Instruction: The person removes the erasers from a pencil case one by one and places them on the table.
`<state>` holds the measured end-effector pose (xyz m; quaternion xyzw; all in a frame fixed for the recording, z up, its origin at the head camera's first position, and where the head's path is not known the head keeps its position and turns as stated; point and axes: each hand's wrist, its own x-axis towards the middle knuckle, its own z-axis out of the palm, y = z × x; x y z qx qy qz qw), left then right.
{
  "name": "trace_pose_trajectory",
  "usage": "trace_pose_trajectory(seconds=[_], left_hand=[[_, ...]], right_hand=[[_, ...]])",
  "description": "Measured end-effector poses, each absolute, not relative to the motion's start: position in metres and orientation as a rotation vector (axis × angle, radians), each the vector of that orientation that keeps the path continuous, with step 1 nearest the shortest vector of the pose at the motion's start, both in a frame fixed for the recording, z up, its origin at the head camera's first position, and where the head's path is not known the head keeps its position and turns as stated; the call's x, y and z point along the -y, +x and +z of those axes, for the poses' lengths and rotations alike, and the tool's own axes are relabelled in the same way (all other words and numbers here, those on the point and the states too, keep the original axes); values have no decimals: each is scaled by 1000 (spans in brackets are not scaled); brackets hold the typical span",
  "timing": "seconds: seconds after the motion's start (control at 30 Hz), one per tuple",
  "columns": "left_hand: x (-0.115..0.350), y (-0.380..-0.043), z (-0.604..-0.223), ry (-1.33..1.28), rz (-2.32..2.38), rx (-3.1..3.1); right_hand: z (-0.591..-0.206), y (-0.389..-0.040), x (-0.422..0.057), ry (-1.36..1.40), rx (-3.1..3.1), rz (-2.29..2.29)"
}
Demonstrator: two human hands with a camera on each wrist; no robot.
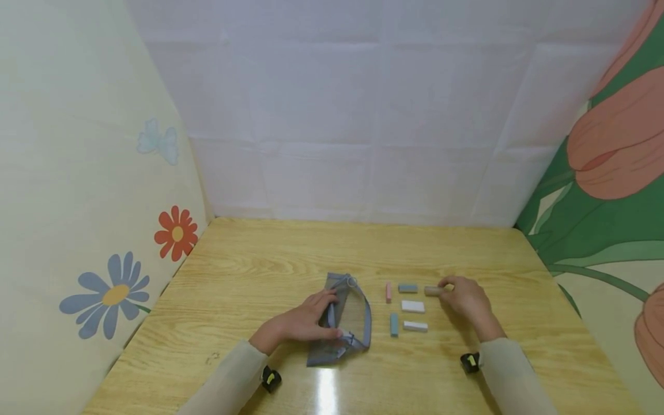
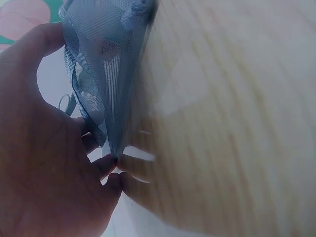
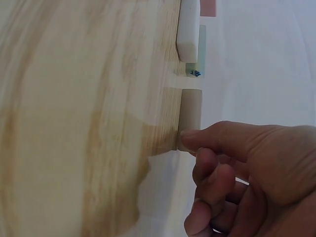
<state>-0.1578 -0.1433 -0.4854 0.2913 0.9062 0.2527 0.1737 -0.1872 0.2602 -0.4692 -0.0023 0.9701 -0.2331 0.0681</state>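
Observation:
My left hand (image 1: 306, 320) holds a grey-blue mesh bag (image 1: 323, 353) on the table, its thumb and fingers spread along the bag's side. In the left wrist view the see-through mesh (image 2: 106, 59) stands up between thumb and fingers, with fingertips at the table. Over to the right, my right hand (image 1: 467, 297) pinches the near end of a taupe rectangular block (image 1: 432, 291). The right wrist view has the thumb on the end of this block (image 3: 190, 111), which lies low at the tabletop, the other fingers curled beneath.
Between the hands lie a pink block (image 1: 388, 292), a blue block (image 1: 407, 288), a wide white block (image 1: 413, 306), a teal block (image 1: 394, 324) and a narrow white block (image 1: 415, 326). A white sheet (image 1: 332, 144) hangs behind the wooden table (image 1: 249, 248); patterned cloths flank it.

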Motion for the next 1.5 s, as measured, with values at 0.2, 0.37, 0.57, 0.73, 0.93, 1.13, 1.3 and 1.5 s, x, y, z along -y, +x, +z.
trace_pose_trajectory(seconds=[0.2,0.37,0.57,0.73,0.93,1.13,1.3,1.5], left_hand=[[144,-158,-485,837,712,-2571],[144,-160,-487,830,704,-2571],[143,-160,-489,810,701,-2574],[143,-160,-488,796,711,-2566],[142,-159,-487,790,710,-2569],[142,-159,-487,785,710,-2562],[143,-159,-487,782,719,-2558],[143,-159,-487,782,722,-2560]], right_hand=[[-471,-189,-261,-7,-2924,-697],[-472,-190,-261,-1,-2929,-692],[-462,-187,-254,-3,-2909,-695],[-453,-183,-245,4,-2886,-722],[-447,-177,-236,-10,-2885,-749],[-443,-171,-227,-74,-2894,-773],[-442,-168,-218,-117,-2902,-802],[-441,-163,-207,-183,-2934,-808]])
